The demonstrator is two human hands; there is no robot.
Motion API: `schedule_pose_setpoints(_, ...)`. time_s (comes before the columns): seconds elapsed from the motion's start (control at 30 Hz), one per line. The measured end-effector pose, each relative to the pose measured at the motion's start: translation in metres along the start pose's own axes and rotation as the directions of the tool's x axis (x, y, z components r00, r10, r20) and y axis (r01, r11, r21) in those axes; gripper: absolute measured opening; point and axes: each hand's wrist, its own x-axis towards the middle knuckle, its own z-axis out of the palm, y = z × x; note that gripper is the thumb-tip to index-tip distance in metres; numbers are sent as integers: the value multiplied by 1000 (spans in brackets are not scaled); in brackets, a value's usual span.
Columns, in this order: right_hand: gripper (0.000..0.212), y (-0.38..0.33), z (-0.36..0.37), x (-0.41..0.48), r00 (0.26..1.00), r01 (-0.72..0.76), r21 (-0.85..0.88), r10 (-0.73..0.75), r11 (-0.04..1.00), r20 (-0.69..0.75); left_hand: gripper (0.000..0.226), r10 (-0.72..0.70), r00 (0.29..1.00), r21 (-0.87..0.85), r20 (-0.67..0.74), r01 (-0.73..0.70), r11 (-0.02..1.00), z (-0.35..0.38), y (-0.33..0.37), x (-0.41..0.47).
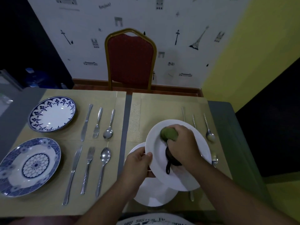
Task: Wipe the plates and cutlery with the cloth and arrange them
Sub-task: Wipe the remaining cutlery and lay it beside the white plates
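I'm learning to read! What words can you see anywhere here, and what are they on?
"Bonjour!" on the wallpaper.
Print on the shirt: upside down, too blurred to read.
Word at the wallpaper's top right edge: cut off, unreadable.

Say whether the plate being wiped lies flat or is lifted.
Lifted and tilted: the left hand grips the wiped plate by its rim, above a second white plate.

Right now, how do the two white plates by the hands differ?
The upper white plate is lifted and tilted; the lower white plate lies flat on the placemat. The left hand grips the upper one's rim and the right hand holds a green cloth against it; the lower one is partly hidden beneath. Both are plain, round and white.
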Motion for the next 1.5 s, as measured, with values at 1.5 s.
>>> schedule_pose_setpoints(1.5, 25, -19, 9, -52, 850, -10, -131, 78, 991, 522, 23, 1, 991, -153, -136, -22, 988, -22, -13, 0)
